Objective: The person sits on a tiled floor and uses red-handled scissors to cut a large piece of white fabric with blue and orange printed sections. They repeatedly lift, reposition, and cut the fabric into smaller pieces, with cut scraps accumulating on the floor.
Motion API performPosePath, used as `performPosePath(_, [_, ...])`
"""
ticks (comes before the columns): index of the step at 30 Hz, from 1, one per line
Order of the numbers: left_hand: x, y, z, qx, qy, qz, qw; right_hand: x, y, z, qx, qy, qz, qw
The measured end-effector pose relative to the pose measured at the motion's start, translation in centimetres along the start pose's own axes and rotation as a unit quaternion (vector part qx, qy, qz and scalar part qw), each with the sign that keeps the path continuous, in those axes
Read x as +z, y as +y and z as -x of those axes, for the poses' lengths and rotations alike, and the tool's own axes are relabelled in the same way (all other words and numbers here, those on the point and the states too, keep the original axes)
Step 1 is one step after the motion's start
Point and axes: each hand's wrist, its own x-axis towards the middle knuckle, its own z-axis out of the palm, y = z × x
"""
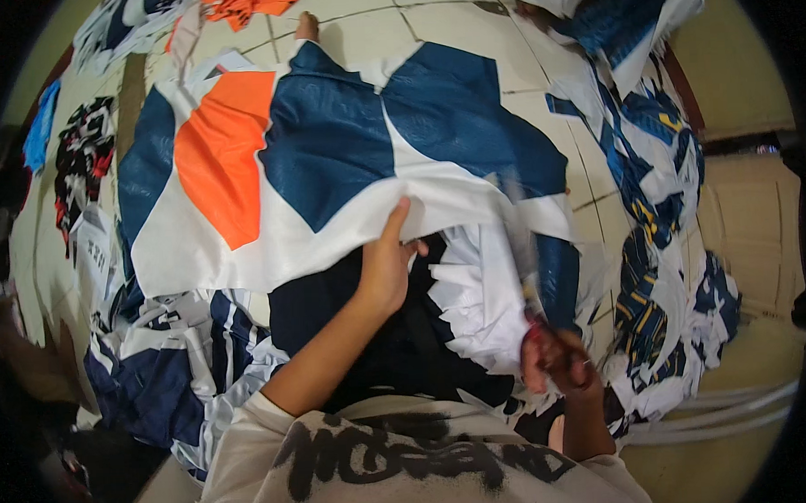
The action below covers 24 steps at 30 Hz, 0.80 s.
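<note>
A large printed fabric sheet [322, 138] in dark teal, white and orange is spread across the middle. My left hand [390, 257] pinches its white near edge, with the thumb on top. My right hand [575, 370], at lower right, is closed on the red handles of scissors [537, 331]; their long blades point up toward the sheet and are blurred. Below the sheet lie black cloth [325, 318] and a bundle of white fabric pieces [474, 329] between my hands.
Heaps of navy-and-white cloth [157, 388], black-and-red cloth [84, 166] and striped scraps [657, 303] line both sides on the tiled floor [420, 21]. Orange fabric [239, 2] lies at the top. A bare foot [308, 26] shows beyond the sheet.
</note>
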Motion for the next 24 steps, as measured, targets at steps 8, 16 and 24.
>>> performPosePath(8, [4.6,0.7,0.0,-0.098,-0.117,0.322,0.934,5.5,3.0,0.6,0.131,-0.116,-0.167,0.97])
performPosePath(16, [4.0,-1.7,6.6,-0.151,-0.191,0.223,0.944,6.0,1.8,-0.8,0.155,-0.005,-0.122,0.98])
performPosePath(24, [0.7,-6.1,7.2,-0.187,-0.231,0.056,0.953,5.1,0.0,-4.5,0.182,0.013,-0.097,0.978])
